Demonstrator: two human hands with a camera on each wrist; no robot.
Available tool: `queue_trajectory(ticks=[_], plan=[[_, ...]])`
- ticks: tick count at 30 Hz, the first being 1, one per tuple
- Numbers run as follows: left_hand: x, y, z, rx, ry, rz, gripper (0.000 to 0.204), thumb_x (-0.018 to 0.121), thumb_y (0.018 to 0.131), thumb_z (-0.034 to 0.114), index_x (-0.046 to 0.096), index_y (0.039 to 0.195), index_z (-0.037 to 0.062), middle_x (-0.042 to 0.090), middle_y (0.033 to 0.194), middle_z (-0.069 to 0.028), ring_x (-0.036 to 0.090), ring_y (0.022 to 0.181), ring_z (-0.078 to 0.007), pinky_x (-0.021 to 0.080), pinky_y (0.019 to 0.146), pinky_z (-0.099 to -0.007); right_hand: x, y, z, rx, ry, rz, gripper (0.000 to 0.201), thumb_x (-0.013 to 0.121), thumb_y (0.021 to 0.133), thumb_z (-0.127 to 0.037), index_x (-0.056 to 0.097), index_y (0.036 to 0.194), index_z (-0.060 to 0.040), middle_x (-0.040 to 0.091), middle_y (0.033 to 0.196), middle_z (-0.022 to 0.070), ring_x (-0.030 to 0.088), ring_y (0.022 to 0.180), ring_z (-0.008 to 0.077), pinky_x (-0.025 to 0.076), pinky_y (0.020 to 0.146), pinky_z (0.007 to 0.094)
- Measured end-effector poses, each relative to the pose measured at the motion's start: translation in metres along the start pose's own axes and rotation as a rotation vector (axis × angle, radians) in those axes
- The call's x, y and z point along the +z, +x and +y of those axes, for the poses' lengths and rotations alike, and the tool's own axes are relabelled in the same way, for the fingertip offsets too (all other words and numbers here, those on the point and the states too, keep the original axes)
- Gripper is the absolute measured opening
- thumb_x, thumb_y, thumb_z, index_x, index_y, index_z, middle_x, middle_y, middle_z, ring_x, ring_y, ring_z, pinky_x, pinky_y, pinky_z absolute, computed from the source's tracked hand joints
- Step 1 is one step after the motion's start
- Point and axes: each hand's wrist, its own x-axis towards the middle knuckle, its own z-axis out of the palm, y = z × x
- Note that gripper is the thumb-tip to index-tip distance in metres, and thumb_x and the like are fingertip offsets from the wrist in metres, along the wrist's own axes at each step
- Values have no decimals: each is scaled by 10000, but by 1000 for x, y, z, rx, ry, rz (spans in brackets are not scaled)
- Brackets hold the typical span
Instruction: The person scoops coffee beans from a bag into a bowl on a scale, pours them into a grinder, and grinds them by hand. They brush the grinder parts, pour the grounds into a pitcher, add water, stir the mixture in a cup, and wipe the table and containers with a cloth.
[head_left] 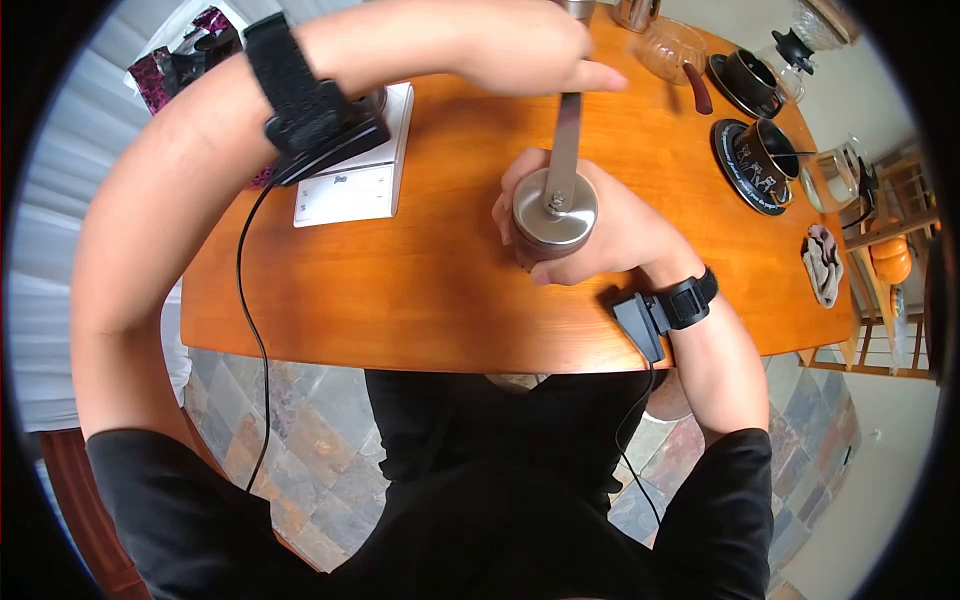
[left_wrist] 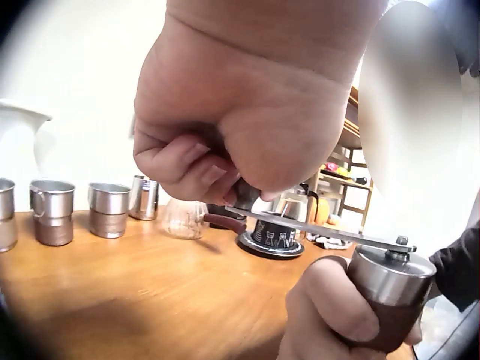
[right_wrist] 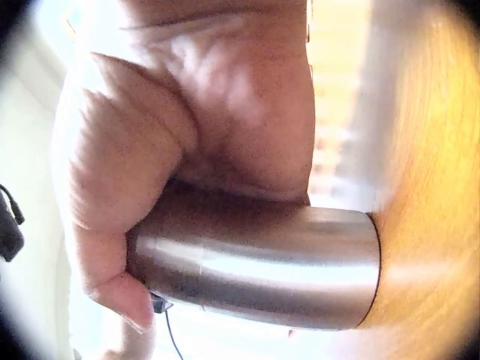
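A hand coffee grinder [head_left: 553,226] stands upright on the wooden table, its steel lid on top and a brown band below it. My right hand [head_left: 620,225] wraps around its upper body. In the right wrist view the grinder's bare steel lower part [right_wrist: 300,262] meets the tabletop. From the lid a flat crank arm [head_left: 566,140] reaches out, away from my body. At its far end my left hand [head_left: 530,50] grips the dark knob [left_wrist: 244,196] with curled fingers. Most of the knob is hidden inside that hand.
On the left lies a white scale [head_left: 345,193]. Steel cups [left_wrist: 109,210] line the back. To the right are a glass pot [head_left: 672,50] with a brown handle, black cups on saucers [head_left: 745,185] and a folded cloth [head_left: 823,265]. Cables hang from both wrists.
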Motion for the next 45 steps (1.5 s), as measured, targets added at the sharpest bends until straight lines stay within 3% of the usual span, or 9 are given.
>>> queue_trajectory(ticks=[8, 15, 20, 24, 32, 36, 38, 40, 45], plan=[[14, 9, 58, 420, 59, -25, 473, 468, 983, 393, 650, 777, 8, 642, 767, -179, 631, 711, -369, 499, 701, -458, 3, -1, -4, -108, -188, 30, 552, 840, 563, -8, 579, 1047, -57, 651, 973, 28, 636, 874, 155, 538, 777, 299], [44, -63, 90, 607, -131, 286, 332, 662, 843, 342, 566, 667, 77, 560, 656, -65, 576, 583, -279, 451, 546, -391, 0, 1, 2, -240, -154, 91, 515, 833, 599, -38, 585, 1051, -54, 627, 900, 16, 612, 806, 125, 516, 717, 283], [47, -109, 64, 466, -39, -47, 328, 770, 752, 336, 529, 677, 127, 495, 600, 0, 537, 527, -244, 394, 452, -373, -5, 0, 10, -21, 26, -22, 555, 813, 583, 17, 552, 1067, -55, 648, 931, 45, 633, 795, 159, 532, 699, 295], [45, -129, 21, 308, -257, -10, 322, 737, 713, 191, 455, 598, 88, 436, 534, -56, 473, 476, -292, 353, 441, -401, -4, 0, 2, 7, 53, -13, 558, 805, 586, 25, 541, 1071, -53, 646, 905, 41, 627, 754, 159, 522, 659, 297], [36, -84, -56, -105, -171, 2, 495, 475, 1013, 396, 705, 851, -10, 521, 576, -123, 493, 533, -210, 414, 544, -354, -2, 0, 1, 14, -64, 23, 517, 821, 583, -18, 567, 1031, -71, 641, 912, -2, 601, 856, 126, 498, 779, 288], [36, -19, -57, -26, -183, 125, 518, 484, 1021, 419, 571, 760, -20, 519, 602, -79, 488, 571, -181, 408, 571, -310, -3, 0, 0, 30, -58, 18, 508, 823, 582, -26, 575, 1022, -73, 645, 930, -5, 599, 863, 126, 495, 794, 285], [-2, 5, 3, -211, -130, -117, 563, 380, 1037, 406, 678, 822, -20, 684, 856, -214, 657, 775, -402, 523, 769, -468, -2, 0, 3, 5, -39, 9, 511, 821, 583, -31, 577, 1030, -76, 647, 945, -6, 602, 874, 126, 496, 802, 284], [23, 37, -10, 166, -58, 91, 562, 389, 1032, 418, 675, 823, -18, 678, 880, -223, 666, 785, -365, 526, 781, -432, -2, 0, -2, -13, -69, -2, 511, 820, 587, -33, 579, 1036, -77, 646, 953, -4, 604, 880, 127, 497, 807, 284], [9, 32, 58, 394, 42, -46, 394, 504, 956, 378, 633, 819, 32, 607, 804, -162, 621, 731, -301, 484, 703, -387, 0, -3, 2, -144, -156, 68, 507, 821, 601, -47, 585, 1049, -73, 644, 955, 12, 607, 873, 129, 500, 791, 282]])
